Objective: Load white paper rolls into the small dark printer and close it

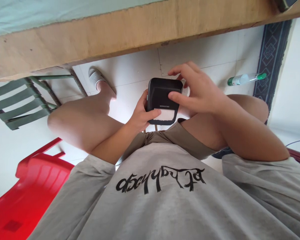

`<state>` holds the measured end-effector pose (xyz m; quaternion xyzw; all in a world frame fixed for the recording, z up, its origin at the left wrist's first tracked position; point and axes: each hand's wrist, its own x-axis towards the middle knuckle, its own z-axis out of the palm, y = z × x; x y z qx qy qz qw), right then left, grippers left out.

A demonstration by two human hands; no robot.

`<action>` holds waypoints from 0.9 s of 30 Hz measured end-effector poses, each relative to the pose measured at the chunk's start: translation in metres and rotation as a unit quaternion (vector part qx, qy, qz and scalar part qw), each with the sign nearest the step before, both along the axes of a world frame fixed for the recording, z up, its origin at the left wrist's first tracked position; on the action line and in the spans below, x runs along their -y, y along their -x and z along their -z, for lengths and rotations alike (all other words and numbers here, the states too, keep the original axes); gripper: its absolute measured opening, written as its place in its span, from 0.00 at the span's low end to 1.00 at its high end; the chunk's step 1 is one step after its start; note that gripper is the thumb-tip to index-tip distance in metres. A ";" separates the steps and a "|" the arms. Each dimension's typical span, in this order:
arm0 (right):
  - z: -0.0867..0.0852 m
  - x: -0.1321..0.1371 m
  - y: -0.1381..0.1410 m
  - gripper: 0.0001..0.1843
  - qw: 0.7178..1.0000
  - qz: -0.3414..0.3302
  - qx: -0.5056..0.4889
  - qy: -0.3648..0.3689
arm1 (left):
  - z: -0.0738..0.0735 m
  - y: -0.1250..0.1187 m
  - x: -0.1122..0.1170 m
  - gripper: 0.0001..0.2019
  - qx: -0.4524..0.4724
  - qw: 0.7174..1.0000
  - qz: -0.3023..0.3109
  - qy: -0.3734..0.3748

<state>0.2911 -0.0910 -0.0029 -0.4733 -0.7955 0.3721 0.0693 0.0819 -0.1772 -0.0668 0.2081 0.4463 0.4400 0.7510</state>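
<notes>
A small black box-shaped device [163,96] with a white strip along its near edge is held over my lap, below the table edge. My left hand [140,115] grips its left side, thumb lying across the white strip. My right hand [197,90] rests against its right side, thumb pressed on the front face and fingers curled over the far top corner. My bare knees and grey shirt fill the lower part of the view.
A wooden table edge [130,30] runs across the top. A green slatted chair [20,103] stands at the left, a red plastic chair [32,186] at lower left. A clear bottle with green cap [245,79] lies on the white tiled floor. A dark patterned mat [272,56] lies at right.
</notes>
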 end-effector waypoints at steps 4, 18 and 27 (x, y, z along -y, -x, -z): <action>0.009 0.002 0.007 0.44 0.996 -0.053 -0.034 0.064 | 0.002 -0.002 0.001 0.35 -0.016 1.000 -0.026 -0.001; 0.014 0.004 0.017 0.45 0.999 -0.049 0.021 0.010 | 0.002 0.000 -0.001 0.31 -0.002 0.999 -0.035 0.041; 0.009 -0.003 0.017 0.33 0.998 -0.040 0.033 -0.029 | 0.009 -0.006 -0.010 0.30 -0.010 0.991 -0.101 0.084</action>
